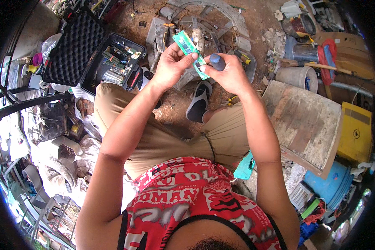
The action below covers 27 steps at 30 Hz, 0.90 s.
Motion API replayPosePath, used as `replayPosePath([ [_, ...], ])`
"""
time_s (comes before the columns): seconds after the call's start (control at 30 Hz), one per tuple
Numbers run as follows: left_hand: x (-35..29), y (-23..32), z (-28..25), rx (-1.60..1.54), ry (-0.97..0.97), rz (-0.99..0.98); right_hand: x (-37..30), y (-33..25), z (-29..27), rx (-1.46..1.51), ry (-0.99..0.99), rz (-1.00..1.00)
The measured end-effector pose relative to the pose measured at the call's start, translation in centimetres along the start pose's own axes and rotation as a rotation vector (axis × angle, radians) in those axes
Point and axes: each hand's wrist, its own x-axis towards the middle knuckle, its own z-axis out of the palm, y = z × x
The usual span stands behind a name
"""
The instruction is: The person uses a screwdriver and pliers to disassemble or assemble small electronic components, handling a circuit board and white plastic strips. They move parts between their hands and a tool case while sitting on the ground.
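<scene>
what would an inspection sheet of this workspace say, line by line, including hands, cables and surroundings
Surface: brown, dirt-like floor, with debris scattered on it.
Things in hand: green rectangular circuit board with dark chips; dark blue rounded tool handle.
Clutter: open black plastic case with a foam-lined lid, holding small parts, left of the hands.
Hands: left hand pinches the circuit board; right hand grips the handle, its thumb at the board's lower end.
Cables: none clearly made out.
Surroundings: worn flat wooden slab and yellow panel at right; blue plastic tub lower right.
</scene>
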Motion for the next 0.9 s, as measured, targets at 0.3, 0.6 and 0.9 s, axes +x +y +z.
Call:
replayPosePath([
  [0.3, -0.1, -0.1, -0.3, -0.017, 0.028, 0.006, 0.1, -0.1, 0.2, -0.091, 0.034, -0.096],
  [0.6, -0.1, -0.6, -1.4, -0.032, 0.002, -0.072, -0.1, -0.3, 0.2, -0.021, 0.045, -0.122],
  [0.9, -0.4, 0.7, -0.5, -0.151, -0.076, -0.064, 0.0, 0.0, 0.0, 0.139, 0.017, -0.127],
])
